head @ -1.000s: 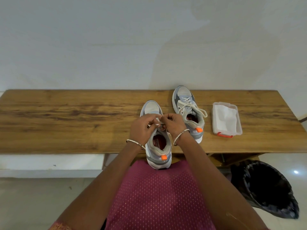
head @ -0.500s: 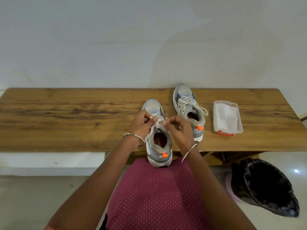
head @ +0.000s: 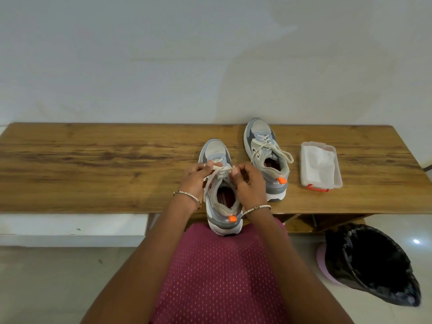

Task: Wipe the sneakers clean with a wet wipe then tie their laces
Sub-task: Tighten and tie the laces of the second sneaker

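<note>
Two grey and white sneakers with orange heel tabs stand on the wooden table point(head: 93, 160). The near sneaker point(head: 223, 206) overhangs the table's front edge, heel toward me. My left hand point(head: 195, 178) and my right hand point(head: 249, 183) are over its tongue, each pinching a strand of its white lace point(head: 221, 170), which crosses between them. The far sneaker point(head: 266, 155) sits to the right, untouched, its lace lying in loose loops. Neither hand holds a wipe.
A clear plastic box point(head: 320, 167) of white wipes with a red clasp lies right of the far sneaker. A bin lined with a black bag point(head: 371, 263) stands on the floor at the lower right. The wall rises just behind the table.
My hands have moved slightly apart and toward the toe, drawing the lace strands out between them over the near sneaker's tongue. The sneakers and the box have not moved.
</note>
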Tool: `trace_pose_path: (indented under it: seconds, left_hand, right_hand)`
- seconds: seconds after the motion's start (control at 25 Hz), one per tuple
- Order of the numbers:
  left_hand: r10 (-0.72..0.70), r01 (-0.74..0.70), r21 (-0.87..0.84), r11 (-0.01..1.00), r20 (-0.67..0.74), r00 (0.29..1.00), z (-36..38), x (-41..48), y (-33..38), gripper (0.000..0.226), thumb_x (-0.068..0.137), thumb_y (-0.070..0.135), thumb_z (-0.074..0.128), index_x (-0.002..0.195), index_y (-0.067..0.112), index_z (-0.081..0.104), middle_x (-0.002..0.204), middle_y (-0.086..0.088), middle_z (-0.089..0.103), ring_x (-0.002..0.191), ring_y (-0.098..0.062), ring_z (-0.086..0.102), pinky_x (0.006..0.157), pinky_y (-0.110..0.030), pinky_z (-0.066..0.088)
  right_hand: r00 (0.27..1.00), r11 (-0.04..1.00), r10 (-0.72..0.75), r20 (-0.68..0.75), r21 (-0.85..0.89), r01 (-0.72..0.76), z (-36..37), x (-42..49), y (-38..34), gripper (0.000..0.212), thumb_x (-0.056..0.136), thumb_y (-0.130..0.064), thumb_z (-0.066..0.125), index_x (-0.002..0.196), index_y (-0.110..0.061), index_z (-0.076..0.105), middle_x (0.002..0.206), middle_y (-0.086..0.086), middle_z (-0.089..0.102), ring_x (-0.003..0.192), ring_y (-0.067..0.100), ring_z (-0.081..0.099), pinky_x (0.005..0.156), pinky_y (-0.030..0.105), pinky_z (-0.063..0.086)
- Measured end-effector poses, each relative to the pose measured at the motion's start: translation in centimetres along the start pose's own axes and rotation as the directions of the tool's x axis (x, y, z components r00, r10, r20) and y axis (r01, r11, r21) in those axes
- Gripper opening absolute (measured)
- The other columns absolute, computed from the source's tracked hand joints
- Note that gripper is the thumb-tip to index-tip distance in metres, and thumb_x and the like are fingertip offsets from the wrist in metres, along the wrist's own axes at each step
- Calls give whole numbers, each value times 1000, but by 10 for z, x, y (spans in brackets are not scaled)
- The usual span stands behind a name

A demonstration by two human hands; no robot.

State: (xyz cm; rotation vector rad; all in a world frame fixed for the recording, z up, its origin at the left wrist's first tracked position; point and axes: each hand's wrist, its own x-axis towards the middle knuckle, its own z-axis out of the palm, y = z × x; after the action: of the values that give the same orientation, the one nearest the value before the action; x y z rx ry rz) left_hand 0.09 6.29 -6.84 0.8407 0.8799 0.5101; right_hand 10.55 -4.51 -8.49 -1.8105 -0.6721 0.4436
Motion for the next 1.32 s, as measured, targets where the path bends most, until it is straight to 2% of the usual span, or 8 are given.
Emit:
trace_pose_path:
  seconds: [0.08,0.16,0.28,0.44,1.0,1.08,1.2,1.32]
  left_hand:
    - [-42,37,-199,979,-23,999,-9,4,-9,19,97,16,59,91,1,67,92,-12,76,87,-22,73,83,-39,60]
    - [-78,44,-318,947,-95,992,-18,6,-17,17,98,9,56,83,3,61,81,-11,74,83,-19,73,73,-35,62]
    - [-100,31,-409,912,-149,984,-25,12,-24,18,96,-5,53,81,5,54,75,-9,61,67,-14,72,61,-26,59]
    - [-114,12,-512,859,-170,979,-22,15,-29,16,95,-10,50,93,6,53,60,-5,56,55,-13,63,63,-27,60]
    - [-108,-31,-608,793,-191,976,-14,9,-35,17,99,1,49,85,11,51,49,2,55,48,-10,61,57,-25,58]
    - [-72,-35,-490,871,-198,978,-16,4,-32,15,101,8,52,86,10,52,54,0,62,56,-11,66,61,-26,59]
    - [92,-109,-82,991,-189,978,-22,-14,-30,12,97,11,60,87,12,54,76,-7,72,77,-21,69,69,-29,58]
    - [359,-330,443,834,18,933,-28,-42,-32,9,86,22,73,90,21,65,95,5,72,92,-15,66,78,-30,53]
  right_hand:
    - [986,966,169,-15,201,-162,1,-2,6,14,97,-10,58,84,-6,60,76,6,65,69,14,62,69,28,54]
    - [955,880,296,-12,393,-268,2,-3,11,18,98,-4,56,81,-6,59,72,6,63,64,10,57,68,27,52]
    - [920,801,391,-19,499,-330,6,-2,13,23,98,-3,54,76,-7,59,67,5,61,59,9,52,69,28,50]
    - [847,648,532,6,641,-411,13,0,15,26,98,-2,55,74,-7,60,63,5,61,57,11,52,75,35,53]
    - [796,650,597,-102,643,-405,22,0,15,22,99,-6,54,78,-7,60,65,5,59,58,12,52,69,30,53]
    - [798,620,602,-31,647,-443,15,-1,13,22,98,-6,57,77,-6,60,65,6,59,59,13,53,70,31,54]
    - [842,667,533,76,575,-474,-5,-5,11,14,93,-2,63,79,-6,64,71,8,66,68,18,61,72,32,57]
    - [902,854,412,128,292,-431,-27,-21,12,9,92,-6,66,95,-15,66,95,8,71,91,23,68,83,38,59]
